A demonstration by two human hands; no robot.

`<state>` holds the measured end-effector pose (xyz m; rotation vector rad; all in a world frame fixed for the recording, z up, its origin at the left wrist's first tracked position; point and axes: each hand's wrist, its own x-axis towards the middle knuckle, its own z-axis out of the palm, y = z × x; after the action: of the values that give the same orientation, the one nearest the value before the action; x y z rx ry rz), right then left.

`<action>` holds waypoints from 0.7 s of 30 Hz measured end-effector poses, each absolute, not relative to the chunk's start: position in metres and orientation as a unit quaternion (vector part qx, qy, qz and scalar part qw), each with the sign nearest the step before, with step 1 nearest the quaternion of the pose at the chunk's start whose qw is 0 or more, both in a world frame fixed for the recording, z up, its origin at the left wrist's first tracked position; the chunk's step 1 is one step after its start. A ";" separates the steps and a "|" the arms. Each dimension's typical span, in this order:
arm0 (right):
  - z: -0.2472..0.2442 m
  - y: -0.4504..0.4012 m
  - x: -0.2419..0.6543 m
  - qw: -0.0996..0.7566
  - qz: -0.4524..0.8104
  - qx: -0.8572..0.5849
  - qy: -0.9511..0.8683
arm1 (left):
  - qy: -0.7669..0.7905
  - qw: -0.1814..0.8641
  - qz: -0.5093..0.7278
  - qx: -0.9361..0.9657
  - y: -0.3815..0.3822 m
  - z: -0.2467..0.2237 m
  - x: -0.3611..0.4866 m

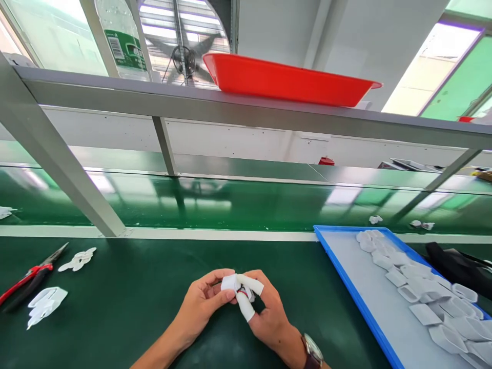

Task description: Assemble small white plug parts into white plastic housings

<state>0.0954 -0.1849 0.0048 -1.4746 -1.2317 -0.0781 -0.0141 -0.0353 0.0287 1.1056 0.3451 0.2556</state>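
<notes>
In the head view, my left hand (200, 303) pinches a small white plastic piece (229, 282) between thumb and fingers, just above the green table. My right hand (272, 313), with white covers on its thumb and index finger, closes on the same piece from the right. A little red and some dark detail show between the covered fingertips, too small to name. The right wrist wears a watch (313, 349). To the right, a blue-rimmed tray (355, 297) holds several white hollow plastic pieces (425, 287).
Red-handled pliers (33, 277) lie at the left beside flat white pieces (78, 260) and a white part (46, 303). A metal frame (246, 113) spans the back, bearing a red tray (288, 79) and a plastic bottle (125, 46). Behind the table runs a green belt (249, 205).
</notes>
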 end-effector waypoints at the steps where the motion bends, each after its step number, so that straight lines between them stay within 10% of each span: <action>1: 0.004 -0.185 0.096 0.577 -0.033 -0.629 -0.521 | 0.157 0.832 0.115 0.520 -0.035 0.029 -0.014; 21: 0.006 -0.184 0.091 0.601 -0.028 -0.631 -0.490 | 0.126 0.845 0.126 0.504 -0.035 0.033 -0.014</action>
<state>0.0909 -0.1841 0.0063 -1.4618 -1.1359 -0.0656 -0.0138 -0.0348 0.0333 1.0630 0.2662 0.2662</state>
